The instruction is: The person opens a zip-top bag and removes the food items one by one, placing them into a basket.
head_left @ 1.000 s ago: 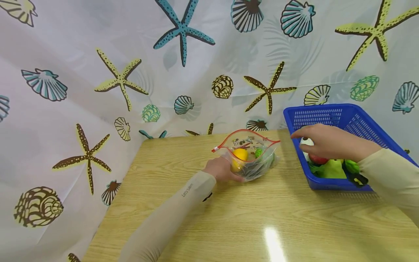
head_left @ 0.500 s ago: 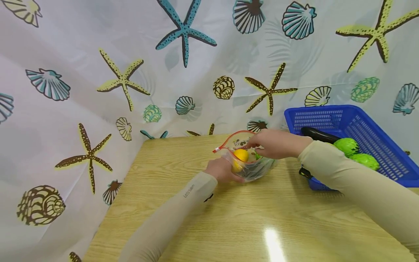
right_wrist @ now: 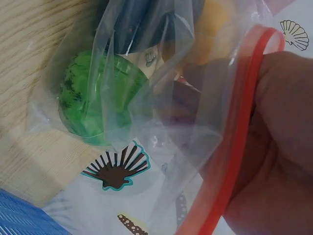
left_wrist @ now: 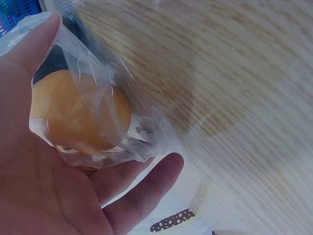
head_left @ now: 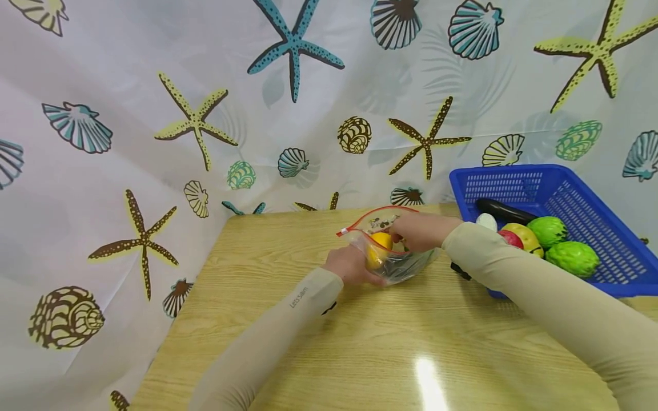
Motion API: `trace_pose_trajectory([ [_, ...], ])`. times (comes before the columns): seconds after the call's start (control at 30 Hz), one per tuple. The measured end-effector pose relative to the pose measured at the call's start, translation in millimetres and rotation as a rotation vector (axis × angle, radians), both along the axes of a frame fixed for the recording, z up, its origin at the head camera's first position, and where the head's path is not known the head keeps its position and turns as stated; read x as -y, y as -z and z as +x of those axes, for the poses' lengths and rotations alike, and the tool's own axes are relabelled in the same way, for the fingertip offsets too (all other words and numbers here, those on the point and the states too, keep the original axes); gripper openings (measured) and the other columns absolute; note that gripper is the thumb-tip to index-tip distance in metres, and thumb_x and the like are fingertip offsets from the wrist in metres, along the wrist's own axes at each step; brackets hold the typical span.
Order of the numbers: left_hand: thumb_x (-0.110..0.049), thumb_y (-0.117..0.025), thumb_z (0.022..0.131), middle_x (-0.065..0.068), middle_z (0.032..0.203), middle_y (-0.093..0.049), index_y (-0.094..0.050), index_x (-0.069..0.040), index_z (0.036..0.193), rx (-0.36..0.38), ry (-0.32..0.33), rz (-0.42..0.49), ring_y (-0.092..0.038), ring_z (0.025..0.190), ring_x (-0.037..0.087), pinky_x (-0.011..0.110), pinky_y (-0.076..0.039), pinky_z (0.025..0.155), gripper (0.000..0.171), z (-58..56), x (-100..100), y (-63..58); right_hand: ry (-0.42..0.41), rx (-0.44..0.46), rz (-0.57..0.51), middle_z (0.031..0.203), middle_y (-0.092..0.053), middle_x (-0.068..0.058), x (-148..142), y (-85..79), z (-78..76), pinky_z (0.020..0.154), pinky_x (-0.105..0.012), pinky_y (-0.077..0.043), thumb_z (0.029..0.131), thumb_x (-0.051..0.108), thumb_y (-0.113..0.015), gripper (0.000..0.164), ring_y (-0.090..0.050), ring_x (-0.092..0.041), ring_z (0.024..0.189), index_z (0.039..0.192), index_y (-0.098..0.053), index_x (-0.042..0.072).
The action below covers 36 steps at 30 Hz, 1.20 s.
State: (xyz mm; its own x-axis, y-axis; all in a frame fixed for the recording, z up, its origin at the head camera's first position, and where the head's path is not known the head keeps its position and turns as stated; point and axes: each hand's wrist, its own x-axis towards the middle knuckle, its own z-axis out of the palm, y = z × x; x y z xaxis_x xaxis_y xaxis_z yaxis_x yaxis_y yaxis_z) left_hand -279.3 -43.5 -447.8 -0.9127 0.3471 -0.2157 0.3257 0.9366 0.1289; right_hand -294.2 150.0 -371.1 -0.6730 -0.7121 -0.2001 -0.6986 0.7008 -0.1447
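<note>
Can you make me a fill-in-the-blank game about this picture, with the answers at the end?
1. The basket on the table is coloured ____.
2. The strip along the bag's open edge is coloured ____.
3. In the head view, ____ bumpy green fruits show in the basket.
4. The hand dipping into the bag is the person's ____ hand.

Missing words: blue; red; two; right.

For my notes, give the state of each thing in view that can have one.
Clear plastic bag with red zip rim: mouth open, partly filled.
Smooth round orange item: inside the bag.
Dark-marked round green item: inside the bag.
Blue perforated plastic basket: upright, partly filled.
Person's left hand: holding the bag's side.
Person's right hand: in the bag's mouth; grip hidden.
</note>
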Motion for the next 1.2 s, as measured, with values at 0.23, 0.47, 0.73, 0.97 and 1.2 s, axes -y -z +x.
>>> trace_pose_trajectory([
  [0.23,-0.082,-0.064,0.056,-0.001,0.095,-0.055,-0.054,-0.013,0.115,0.001,0.002,0.006,-0.052,0.078,0.017,0.038,-0.047,0.075,0.092,-1.3,0,1.7,0.037,-0.046,0.077,0.097,-0.069,-0.009,0,1.6,-0.4,0.078,-0.04,-0.053,0.078,-0.009,-0.065,0.028,-0.057,-0.018,0.083,0.101,-0.071,0.006],
  [0.47,-0.083,-0.063,0.054,-0.001,0.094,-0.057,-0.049,-0.015,0.117,0.002,-0.022,0.023,-0.053,0.078,0.017,0.037,-0.047,0.074,0.094,-0.5,3,3.3,0.03,-0.131,0.121,0.085,-0.066,-0.005,1,4.9,-1.9,0.072,-0.038,-0.052,0.078,0.001,-0.072,0.016,-0.053,-0.018,0.074,0.093,-0.07,0.006],
  [0.73,-0.083,-0.063,0.057,-0.003,0.1,-0.058,-0.051,-0.017,0.12,0.026,-0.035,0.036,-0.054,0.082,0.016,0.042,-0.044,0.082,0.092,2.7,1,-1.9,0.039,-0.227,0.193,0.092,-0.066,-0.009,3,10.6,-3.7,0.083,-0.044,-0.049,0.082,0.008,-0.072,0.011,-0.053,-0.025,0.084,0.093,-0.071,0.005],
  [0.97,-0.086,-0.06,0.055,-0.002,0.11,-0.056,-0.046,-0.017,0.129,0.02,-0.04,0.035,-0.054,0.086,0.016,0.042,-0.045,0.08,0.101,3.4,0,-3.7,0.054,-0.262,0.233,0.096,-0.063,-0.013,6,11.7,-1.0,0.083,-0.045,-0.05,0.085,0.012,-0.07,0.01,-0.051,-0.029,0.089,0.093,-0.071,0.005],
  [1.2,-0.086,-0.06,0.055,-0.001,0.11,-0.056,-0.042,-0.017,0.133,0.0,-0.029,0.051,-0.054,0.082,0.015,0.039,-0.048,0.074,0.105,2.0,1,-0.5,0.039,-0.317,0.285,0.095,-0.063,-0.012,8,15.9,-1.8,0.085,-0.044,-0.048,0.081,0.01,-0.073,0.009,-0.051,-0.03,0.089,0.09,-0.071,0.008],
])
